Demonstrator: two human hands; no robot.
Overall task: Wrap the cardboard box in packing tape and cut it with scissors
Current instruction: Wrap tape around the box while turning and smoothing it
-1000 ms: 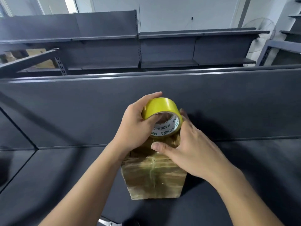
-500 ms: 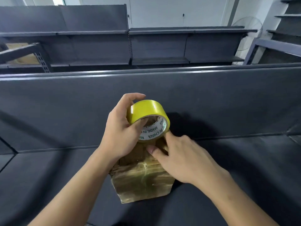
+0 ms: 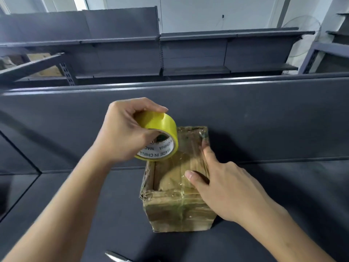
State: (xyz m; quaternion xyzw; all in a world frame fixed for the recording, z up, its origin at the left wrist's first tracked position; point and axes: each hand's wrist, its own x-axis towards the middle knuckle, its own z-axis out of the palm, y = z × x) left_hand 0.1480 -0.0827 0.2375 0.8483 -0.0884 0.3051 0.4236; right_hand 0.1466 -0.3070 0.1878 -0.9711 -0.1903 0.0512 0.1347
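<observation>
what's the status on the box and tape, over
Left grip holds tape roll at far-left corner of box. Right grip flat on box top, pressing tape. Nothing in the way; likely scissors tip at frame bottom.

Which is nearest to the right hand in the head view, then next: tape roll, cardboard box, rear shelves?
1. cardboard box, touching, under the right hand.
2. tape roll, to its left, gripped by the left hand.
3. rear shelves, far behind.

The white inner ring of the yellow tape roll (image 3: 158,122) you hold in your left hand (image 3: 122,135) reads "MADE IN CHINA" in dark capitals; cut-off repeats, "MAD" and "CHINA", show beside it.
</observation>
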